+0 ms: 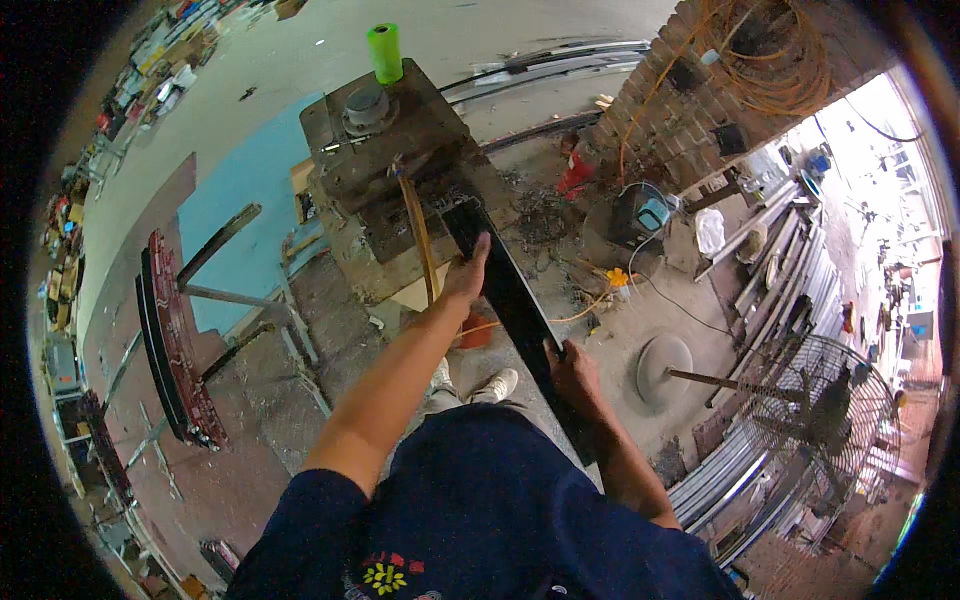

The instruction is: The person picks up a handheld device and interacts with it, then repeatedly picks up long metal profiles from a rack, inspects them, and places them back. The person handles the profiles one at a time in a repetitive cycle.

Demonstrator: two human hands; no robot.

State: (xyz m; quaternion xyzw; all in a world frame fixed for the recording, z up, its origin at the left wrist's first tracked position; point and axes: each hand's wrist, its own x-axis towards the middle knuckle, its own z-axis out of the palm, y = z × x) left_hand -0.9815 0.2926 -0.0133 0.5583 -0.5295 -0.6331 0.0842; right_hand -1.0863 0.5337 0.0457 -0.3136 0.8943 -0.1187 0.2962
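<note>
A long, flat black metal bar (515, 295) runs slantwise in front of me, its far end over the edge of a dark steel block (415, 100). My left hand (467, 275) is closed on the bar's left edge near the far end, thumb on top. Farther down, my right hand (574, 374) grips its right edge close to my body. A hammer (416, 220) with a wooden handle rests head-up against the block, just left of the bar. On the block stand a round metal piece (367, 107) and a bright green roll (384, 52).
To the left, dark red and black bars (180, 340) lie across a metal stand. On the right are a pedestal fan (825, 395) with a round base and bundles of metal tubes (775, 270). An orange cable coil (770, 60) hangs behind, and a blue-black machine (645, 212) trails cords.
</note>
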